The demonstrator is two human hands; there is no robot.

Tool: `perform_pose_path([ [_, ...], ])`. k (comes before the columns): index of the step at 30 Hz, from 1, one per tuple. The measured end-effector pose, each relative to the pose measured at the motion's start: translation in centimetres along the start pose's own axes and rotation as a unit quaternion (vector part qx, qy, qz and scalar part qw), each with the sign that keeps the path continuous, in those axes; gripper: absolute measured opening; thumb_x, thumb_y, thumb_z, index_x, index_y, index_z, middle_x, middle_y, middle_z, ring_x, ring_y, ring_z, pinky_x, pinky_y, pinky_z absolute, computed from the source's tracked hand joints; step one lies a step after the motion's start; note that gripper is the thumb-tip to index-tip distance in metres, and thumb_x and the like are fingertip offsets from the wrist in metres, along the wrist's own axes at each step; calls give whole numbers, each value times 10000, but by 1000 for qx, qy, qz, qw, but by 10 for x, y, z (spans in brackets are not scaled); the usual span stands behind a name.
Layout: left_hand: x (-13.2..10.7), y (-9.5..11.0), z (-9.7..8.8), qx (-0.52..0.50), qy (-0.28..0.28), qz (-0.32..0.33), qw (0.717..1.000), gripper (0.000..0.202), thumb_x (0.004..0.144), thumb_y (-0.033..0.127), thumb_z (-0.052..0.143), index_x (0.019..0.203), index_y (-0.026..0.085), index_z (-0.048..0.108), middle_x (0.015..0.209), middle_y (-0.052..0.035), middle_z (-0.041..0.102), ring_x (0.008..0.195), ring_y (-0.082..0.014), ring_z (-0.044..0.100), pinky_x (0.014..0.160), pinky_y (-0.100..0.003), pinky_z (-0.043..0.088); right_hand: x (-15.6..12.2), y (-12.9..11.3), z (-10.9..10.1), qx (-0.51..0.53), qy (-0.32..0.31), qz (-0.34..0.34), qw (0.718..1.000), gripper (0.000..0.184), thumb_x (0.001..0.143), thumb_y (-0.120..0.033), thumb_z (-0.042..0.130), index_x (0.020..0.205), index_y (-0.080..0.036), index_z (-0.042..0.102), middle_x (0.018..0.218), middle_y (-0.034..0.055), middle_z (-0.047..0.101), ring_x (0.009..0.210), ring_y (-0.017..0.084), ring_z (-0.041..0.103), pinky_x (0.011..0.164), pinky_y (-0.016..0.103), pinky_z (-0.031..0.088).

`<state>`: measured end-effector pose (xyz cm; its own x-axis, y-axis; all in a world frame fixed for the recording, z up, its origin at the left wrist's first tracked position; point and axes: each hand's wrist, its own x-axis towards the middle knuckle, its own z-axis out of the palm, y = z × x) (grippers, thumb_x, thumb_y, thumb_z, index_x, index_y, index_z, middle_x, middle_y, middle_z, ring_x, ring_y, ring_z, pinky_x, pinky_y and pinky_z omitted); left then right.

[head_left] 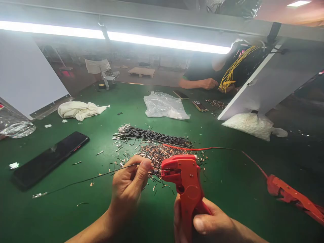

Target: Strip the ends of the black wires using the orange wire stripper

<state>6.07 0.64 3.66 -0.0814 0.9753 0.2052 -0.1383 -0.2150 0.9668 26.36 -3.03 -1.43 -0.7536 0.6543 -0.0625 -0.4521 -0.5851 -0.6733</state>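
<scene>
My left hand (130,182) pinches a thin black wire (98,176) between thumb and forefinger. One end of the wire, with a shiny metal terminal (39,195), trails out to the left. The other end lies at my fingertips, close to the jaws of a red wire stripper (189,182). My right hand (210,219) is wrapped around the stripper's handles and holds it upright. Behind both hands lies a heap of short black and copper offcuts (154,153). Beyond the heap is a bundle of black wires (154,135), many tipped with metal ends.
A black phone (50,158) and a white cloth (79,110) lie left on the green table (101,216). A clear plastic bag (164,106) is further back. A second red tool (293,194) and a white bag (250,125) are right. A co-worker's hand (209,83) is near yellow wires (234,67).
</scene>
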Motion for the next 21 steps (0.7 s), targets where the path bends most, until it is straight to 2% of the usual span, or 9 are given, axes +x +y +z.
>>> perform_pose_path([
  [6, -1, 0, 0, 8, -2, 1, 1000, 325, 918, 428, 588, 703, 185, 603, 466, 81, 332, 403, -49, 262, 375, -188, 165, -1, -8, 5, -59, 18, 7, 998, 365, 749, -400, 721, 900, -82, 624, 614, 14, 550, 520, 86, 468, 482, 176, 361],
  [12, -1, 1, 1, 24, -9, 10, 1000, 330, 921, 441, 574, 708, 190, 593, 447, 89, 299, 394, -58, 257, 370, -198, 171, -3, 0, -1, -57, 35, -19, 998, 340, 769, -406, 701, 864, -103, 580, 581, -16, 497, 482, 80, 453, 456, 178, 366],
  [17, -2, -2, -1, 33, -26, -11, 999, 334, 929, 431, 562, 697, 190, 563, 476, 86, 305, 413, -61, 263, 375, -194, 182, -3, 5, 0, -32, 56, -30, 997, 323, 768, -425, 703, 795, -140, 553, 550, -50, 438, 424, 56, 377, 400, 161, 331],
  [21, -3, -4, -3, 37, -43, -12, 998, 332, 938, 429, 546, 707, 192, 569, 481, 84, 317, 410, -60, 265, 379, -195, 195, -4, 0, 6, -82, 76, -20, 993, 381, 763, -516, 684, 721, -171, 529, 515, -65, 368, 430, 60, 310, 401, 185, 257],
])
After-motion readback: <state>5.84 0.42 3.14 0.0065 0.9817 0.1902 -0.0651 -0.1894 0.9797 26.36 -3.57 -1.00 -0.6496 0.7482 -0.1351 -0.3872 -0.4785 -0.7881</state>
